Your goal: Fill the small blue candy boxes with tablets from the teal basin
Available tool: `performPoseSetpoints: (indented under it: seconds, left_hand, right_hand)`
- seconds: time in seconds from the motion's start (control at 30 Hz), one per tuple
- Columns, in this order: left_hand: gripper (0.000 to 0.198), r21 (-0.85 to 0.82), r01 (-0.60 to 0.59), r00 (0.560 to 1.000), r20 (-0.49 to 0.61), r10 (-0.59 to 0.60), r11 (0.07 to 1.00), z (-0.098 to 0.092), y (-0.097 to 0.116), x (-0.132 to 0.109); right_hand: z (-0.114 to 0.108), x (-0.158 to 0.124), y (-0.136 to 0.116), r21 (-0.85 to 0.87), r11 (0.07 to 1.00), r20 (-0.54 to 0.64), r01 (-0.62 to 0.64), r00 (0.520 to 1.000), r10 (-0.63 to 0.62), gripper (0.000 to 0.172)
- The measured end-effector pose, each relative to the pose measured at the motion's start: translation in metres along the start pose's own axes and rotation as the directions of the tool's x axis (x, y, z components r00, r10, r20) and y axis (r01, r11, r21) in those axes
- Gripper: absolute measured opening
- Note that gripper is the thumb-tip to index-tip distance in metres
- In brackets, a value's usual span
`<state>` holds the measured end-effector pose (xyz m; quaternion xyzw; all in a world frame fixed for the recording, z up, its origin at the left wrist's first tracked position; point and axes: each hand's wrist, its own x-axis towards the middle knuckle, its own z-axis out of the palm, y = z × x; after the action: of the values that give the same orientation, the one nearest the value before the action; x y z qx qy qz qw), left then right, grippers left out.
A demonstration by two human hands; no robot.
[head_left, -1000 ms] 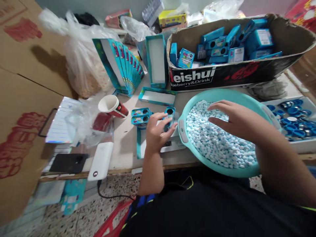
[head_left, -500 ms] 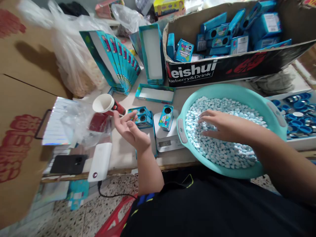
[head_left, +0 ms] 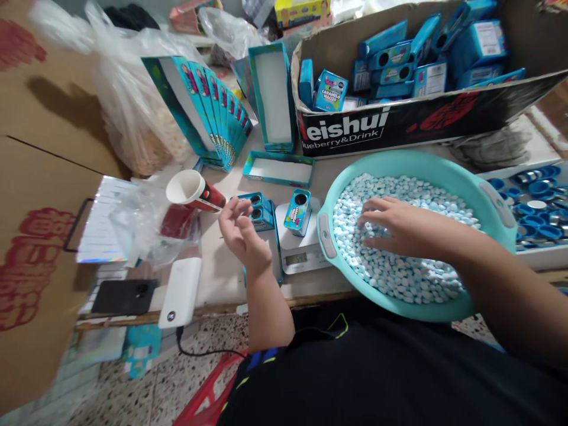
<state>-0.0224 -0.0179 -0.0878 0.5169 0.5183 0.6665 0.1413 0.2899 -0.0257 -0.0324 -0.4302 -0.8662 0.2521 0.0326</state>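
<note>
My right hand (head_left: 393,228) lies on the pale blue and white candies (head_left: 399,275) inside a teal basin (head_left: 402,161), fingers spread and slightly bent. My left hand (head_left: 242,234) hovers palm up over the table edge, fingers loosely curled with nothing visible in them. It is just left of two small blue boxes (head_left: 257,212) lying on the table. A third small blue box (head_left: 298,212) stands upright, hole on top, on a small white scale (head_left: 304,254) between my left hand and the basin.
A black cardboard box (head_left: 399,127) of blue packets stands behind the basin. Fanned flat cartons (head_left: 208,112), an open teal tray (head_left: 277,170), a tipped paper cup (head_left: 191,189), a white power bank (head_left: 180,290) and a phone (head_left: 122,296) lie left. Blue caps (head_left: 536,201) fill a tray at right.
My left hand let go of the small box on the scale and drew back left, turning palm up, then curled its fingers. My right hand slid left across the candies.
</note>
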Motion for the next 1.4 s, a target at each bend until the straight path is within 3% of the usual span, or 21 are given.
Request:
performPoseSetpoints:
  seconds: [0.07, 0.13, 0.27, 0.43, 0.5, 0.57, 0.63, 0.7, 0.8, 0.87, 0.93, 1.0, 1.1, 1.17, 1.23, 1.33, 1.4]
  left_hand:
    - [0.069, 0.002, -0.007, 0.979, 0.203, 0.006, 1.0, 0.002, -0.001, -0.003]
    - [0.087, 0.006, 0.047, 0.925, 0.378, -0.045, 0.999, 0.005, -0.002, -0.006]
    - [0.096, -0.003, 0.149, 0.854, 0.505, -0.127, 0.989, 0.006, -0.003, -0.006]
    - [0.072, 0.221, -0.107, 0.777, 0.627, -0.057, 0.969, 0.006, 0.0, -0.001]
    - [0.062, 0.261, -0.144, 0.783, 0.62, -0.052, 0.954, 0.01, 0.004, -0.003]
    - [0.061, 0.3, -0.081, 0.839, 0.535, -0.098, 0.95, 0.015, 0.01, -0.005]
    - [0.07, 0.298, 0.002, 0.926, 0.359, -0.114, 0.955, 0.021, 0.016, -0.005]
    - [0.078, 0.21, 0.06, 0.984, 0.149, -0.093, 0.976, 0.028, 0.024, -0.001]
    - [0.076, 0.006, 0.123, 0.992, -0.031, -0.122, 0.992, 0.046, 0.04, 0.007]
    - [0.068, -0.124, 0.186, 0.982, 0.007, -0.187, 0.975, 0.065, 0.052, 0.01]
    - [0.062, -0.204, 0.27, 0.958, 0.16, -0.24, 0.941, 0.089, 0.063, 0.01]
    - [0.062, -0.232, 0.356, 0.901, 0.342, -0.267, 0.905, 0.112, 0.069, 0.007]
    - [0.061, -0.225, 0.437, 0.811, 0.518, -0.273, 0.871, 0.135, 0.07, 0.002]
    - [0.058, -0.165, 0.454, 0.744, 0.61, -0.271, 0.876, 0.139, 0.066, 0.0]
    - [0.058, -0.114, 0.441, 0.71, 0.651, -0.269, 0.89, 0.137, 0.061, -0.001]
    - [0.068, -0.13, 0.426, 0.747, 0.609, -0.267, 0.895, 0.131, 0.056, -0.002]
    - [0.073, -0.119, 0.432, 0.738, 0.617, -0.274, 0.894, 0.13, 0.055, -0.003]
  right_hand:
    - [-0.002, -0.001, -0.002, -0.01, 1.0, 0.018, 0.006, 1.0, -0.006, 0.027]
    - [-0.003, -0.003, -0.006, -0.023, 1.0, 0.033, 0.001, 0.999, 0.0, 0.027]
    - [-0.002, -0.015, -0.013, -0.089, 0.996, 0.016, -0.005, 1.0, 0.006, 0.03]
    - [0.005, -0.04, -0.017, -0.116, 0.993, -0.036, -0.026, 0.999, 0.022, 0.034]
    - [0.007, -0.05, -0.019, -0.106, 0.994, -0.05, -0.031, 0.998, 0.025, 0.039]
    - [0.012, -0.06, -0.021, -0.092, 0.995, -0.063, -0.025, 0.998, 0.02, 0.049]
    - [0.018, -0.067, -0.02, -0.082, 0.996, -0.08, -0.024, 0.997, 0.018, 0.063]
    - [0.027, -0.07, -0.017, -0.085, 0.996, -0.115, -0.038, 0.993, 0.029, 0.076]
    - [0.038, -0.066, -0.01, -0.091, 0.993, -0.176, -0.074, 0.983, 0.057, 0.084]
    - [0.039, -0.057, -0.003, -0.099, 0.991, -0.194, -0.092, 0.978, 0.071, 0.083]
    - [0.034, -0.045, 0.008, -0.119, 0.987, -0.203, -0.111, 0.975, 0.086, 0.084]
    - [0.025, -0.031, 0.022, -0.143, 0.98, -0.218, -0.138, 0.97, 0.105, 0.095]
    - [0.009, -0.013, 0.045, -0.134, 0.962, -0.23, -0.237, 0.952, 0.203, 0.105]
    - [0.001, -0.006, 0.057, -0.116, 0.951, -0.205, -0.286, 0.944, 0.259, 0.103]
    - [-0.003, -0.004, 0.061, -0.117, 0.953, -0.184, -0.279, 0.949, 0.255, 0.1]
    - [-0.005, -0.007, 0.058, -0.11, 0.957, -0.178, -0.268, 0.953, 0.246, 0.097]
    - [-0.006, -0.01, 0.053, -0.08, 0.951, -0.157, -0.299, 0.946, 0.284, 0.098]
